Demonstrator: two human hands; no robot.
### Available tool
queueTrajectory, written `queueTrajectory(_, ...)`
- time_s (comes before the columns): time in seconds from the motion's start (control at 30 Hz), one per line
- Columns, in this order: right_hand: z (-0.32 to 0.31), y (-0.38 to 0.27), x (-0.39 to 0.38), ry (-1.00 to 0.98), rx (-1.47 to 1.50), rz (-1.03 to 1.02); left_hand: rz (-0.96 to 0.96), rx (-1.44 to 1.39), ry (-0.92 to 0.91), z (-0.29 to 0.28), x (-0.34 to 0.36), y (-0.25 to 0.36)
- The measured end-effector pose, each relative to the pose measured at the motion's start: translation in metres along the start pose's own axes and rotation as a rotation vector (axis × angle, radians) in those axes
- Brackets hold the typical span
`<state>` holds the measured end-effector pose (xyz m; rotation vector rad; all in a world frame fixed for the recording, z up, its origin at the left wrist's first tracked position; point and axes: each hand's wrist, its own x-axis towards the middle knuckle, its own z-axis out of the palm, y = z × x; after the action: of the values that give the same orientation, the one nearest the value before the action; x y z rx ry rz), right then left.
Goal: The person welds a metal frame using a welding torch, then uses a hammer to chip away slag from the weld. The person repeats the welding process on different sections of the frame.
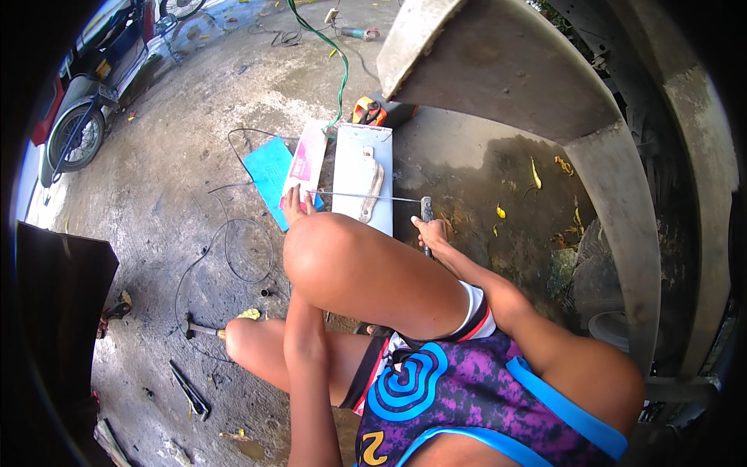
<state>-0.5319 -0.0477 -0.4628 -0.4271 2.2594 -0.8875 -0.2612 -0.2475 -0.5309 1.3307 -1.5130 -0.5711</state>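
My right hand (433,231) is closed around the handle of a welding electrode holder (426,207). A thin welding rod (366,195) sticks out of its jaws and runs left across a light grey metal case (352,163) with a strap handle (374,189). At the rod's far left end, my left hand (296,205) has its fingers apart on the lower end of a pink and white carton (309,156). Whether those fingers touch the rod is hard to tell. Beneath the carton lies a bright blue flat sheet (264,173). My raised knee partly covers the case.
Curved metal plates (506,74) rise at right. Behind the case sits an orange and black object (369,111); farther off lies an angle grinder (360,33). A hammer (204,330), black tongs (189,389) and a looped cable (226,226) lie left. A motorcycle (78,136) stands far left.
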Motion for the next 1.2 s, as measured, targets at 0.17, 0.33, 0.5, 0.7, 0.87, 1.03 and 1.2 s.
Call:
queueTrajectory(0.17, -0.004, 0.018, 0.002, 0.032, -0.009, 0.025, -0.396, -0.252, -0.096, -0.012, -0.013, 0.009)
queueTrajectory(0.33, -0.011, 0.013, -0.002, 0.042, 0.022, 0.052, -0.535, -0.294, -0.177, -0.03, -0.019, 0.019)
queueTrajectory(0.5, -0.005, 0.014, -0.002, 0.035, 0.022, 0.036, -0.56, -0.308, -0.134, -0.031, -0.016, 0.014)
queueTrajectory(0.7, -0.002, 0.01, -0.007, 0.018, 0.015, -0.017, -0.584, -0.312, -0.123, -0.023, -0.012, 0.014)
queueTrajectory(0.87, 0.001, 0.003, -0.006, 0.022, -0.004, -0.003, -0.583, -0.324, -0.089, -0.027, -0.015, 0.002)
queueTrajectory(1.03, 0.002, 0.005, -0.008, 0.016, -0.008, 0.016, -0.588, -0.325, -0.083, -0.019, -0.014, -0.004)
queueTrajectory(1.2, 0.004, 0.002, -0.007, 0.009, -0.004, 0.009, -0.595, -0.327, -0.079, -0.019, -0.016, -0.008)
